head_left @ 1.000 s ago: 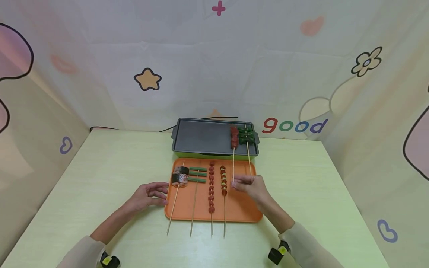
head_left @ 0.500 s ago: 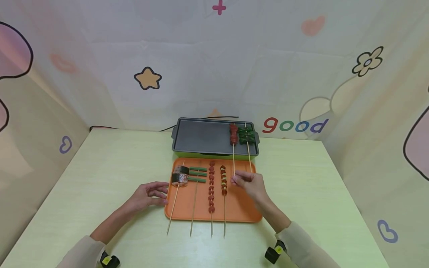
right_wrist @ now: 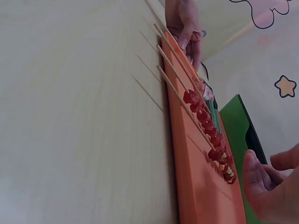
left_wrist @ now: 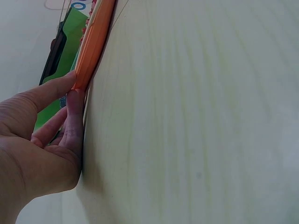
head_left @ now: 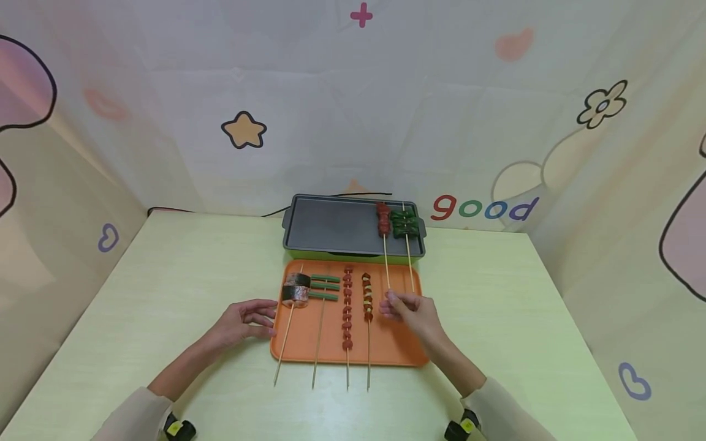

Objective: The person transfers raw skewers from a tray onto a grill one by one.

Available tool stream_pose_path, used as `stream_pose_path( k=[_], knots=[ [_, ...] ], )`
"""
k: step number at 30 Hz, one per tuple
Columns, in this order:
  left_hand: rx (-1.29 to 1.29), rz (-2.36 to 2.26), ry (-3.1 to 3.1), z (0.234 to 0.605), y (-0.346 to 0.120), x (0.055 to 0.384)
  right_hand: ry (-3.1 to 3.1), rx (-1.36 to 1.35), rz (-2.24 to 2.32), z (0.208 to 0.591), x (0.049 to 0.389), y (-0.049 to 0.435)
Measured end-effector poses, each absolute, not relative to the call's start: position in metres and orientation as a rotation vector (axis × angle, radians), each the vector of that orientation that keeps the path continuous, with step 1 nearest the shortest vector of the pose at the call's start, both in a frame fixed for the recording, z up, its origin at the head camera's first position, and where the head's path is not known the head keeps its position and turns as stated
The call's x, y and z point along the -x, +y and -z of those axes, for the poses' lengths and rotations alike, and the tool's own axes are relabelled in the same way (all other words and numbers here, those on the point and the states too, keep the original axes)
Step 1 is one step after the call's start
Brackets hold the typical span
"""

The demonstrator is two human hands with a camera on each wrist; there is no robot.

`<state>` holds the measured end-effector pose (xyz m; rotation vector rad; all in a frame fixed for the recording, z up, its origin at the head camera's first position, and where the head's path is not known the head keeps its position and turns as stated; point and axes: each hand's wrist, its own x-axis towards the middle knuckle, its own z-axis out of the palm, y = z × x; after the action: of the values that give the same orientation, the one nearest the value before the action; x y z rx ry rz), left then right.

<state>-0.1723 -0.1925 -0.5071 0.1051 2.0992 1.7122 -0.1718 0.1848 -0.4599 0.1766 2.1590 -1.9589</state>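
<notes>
My right hand (head_left: pixel 415 315) pinches the lower stick of a red meat skewer (head_left: pixel 383 220), thumb on top, over the right part of the orange tray (head_left: pixel 397 343). The skewer's food lies on the dark grill plate (head_left: pixel 336 226), left of a green leafy skewer (head_left: pixel 405 223). In the right wrist view the right hand (right_wrist: pixel 268 191) hides that stick. My left hand (head_left: pixel 245 321) holds the tray's left edge; in the left wrist view its thumb and finger meet at the tray corner (left_wrist: pixel 88 60). On the tray lies a skewer of small red pieces (head_left: pixel 347 309).
Also on the tray lie a dark-banded roll skewer (head_left: pixel 296 293), a green stick skewer (head_left: pixel 325 286) and a red-and-yellow skewer (head_left: pixel 368 297), their sticks overhanging the front edge. The grill's green base (head_left: pixel 309 254) stands directly behind the tray. A black cord (head_left: pixel 276 211) runs behind.
The red meat skewer has slid slightly farther onto the grill, its stick now slanting to the right. My right hand has shifted with it. The left hand stays put.
</notes>
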Motion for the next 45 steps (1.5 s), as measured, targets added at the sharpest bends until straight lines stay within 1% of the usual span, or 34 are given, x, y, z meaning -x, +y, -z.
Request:
stream_pose_path(
  k=[5, 10, 16, 21, 33, 45],
  knots=[
    [-0.104, -1.703, 2.109, 0.507, -0.192, 0.172, 2.11, -0.105, 1.885, 0.46, 0.153, 0.198],
    [-0.095, -1.706, 2.111, 0.507, -0.192, 0.172, 1.979, -0.01, 1.864, 0.469, 0.131, 0.209],
    [-0.089, -1.713, 2.104, 0.507, -0.192, 0.171, 1.819, 0.028, 1.862, 0.481, 0.105, 0.208],
    [-0.096, -1.714, 2.106, 0.506, -0.193, 0.172, 1.744, 0.002, 1.86, 0.487, 0.09, 0.202],
    [-0.097, -1.689, 2.125, 0.505, -0.192, 0.171, 1.687, -0.08, 1.939, 0.496, 0.079, 0.184],
    [-0.126, -1.702, 2.122, 0.509, -0.193, 0.173, 1.753, -0.109, 1.931, 0.496, 0.08, 0.179]
  ],
)
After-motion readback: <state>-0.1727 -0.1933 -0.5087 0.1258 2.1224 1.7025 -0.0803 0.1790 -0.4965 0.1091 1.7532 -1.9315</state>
